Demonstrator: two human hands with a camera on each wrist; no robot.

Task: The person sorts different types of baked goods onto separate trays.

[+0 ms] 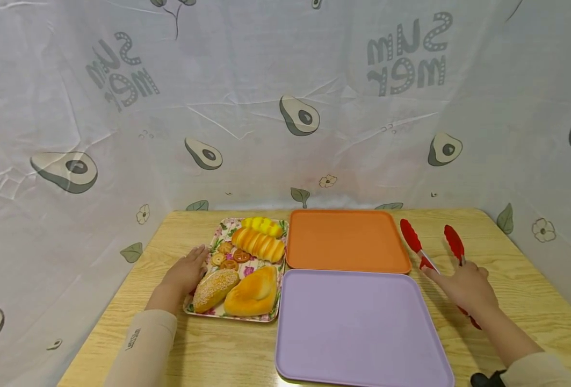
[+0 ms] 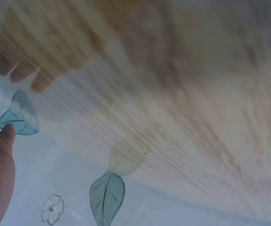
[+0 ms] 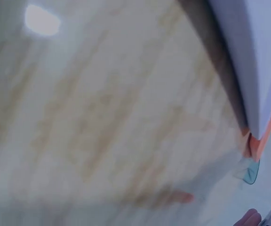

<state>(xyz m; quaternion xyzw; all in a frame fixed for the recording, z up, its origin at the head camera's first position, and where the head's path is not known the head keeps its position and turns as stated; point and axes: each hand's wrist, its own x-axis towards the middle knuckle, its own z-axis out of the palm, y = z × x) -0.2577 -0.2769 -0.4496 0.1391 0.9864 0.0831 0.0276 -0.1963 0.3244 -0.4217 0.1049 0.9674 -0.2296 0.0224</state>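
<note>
Pale cloth (image 1: 246,59) printed with avocados and leaves hangs behind and beside a wood-grain table (image 1: 522,290), and we read twelve o'clock as straight ahead of the wearer. Our red tongs (image 1: 427,263) are at two o'clock from the lavender tray (image 1: 353,328) and near three o'clock from the orange tray (image 1: 343,242). Their long axis runs from five to eleven o'clock: the joined end sits near five, behind the hand, and the two red tips stand spread apart toward eleven. We see the right hand (image 1: 471,287) gripping the tongs, its thumb against one arm and its fingers about the other. At the nine o'clock edge of the floral tray (image 1: 203,313), the left hand (image 1: 188,271) rests with its fingers extended between one and two, holding nothing that we can see. On that tray, we find a yellow bun (image 1: 262,226) at one o'clock, a ridged loaf (image 1: 258,245) lying from ten to four, small cookies (image 1: 218,259), a sesame bread (image 1: 215,290) lying from seven toward one, and a smooth bun (image 1: 251,294) near five.
</note>
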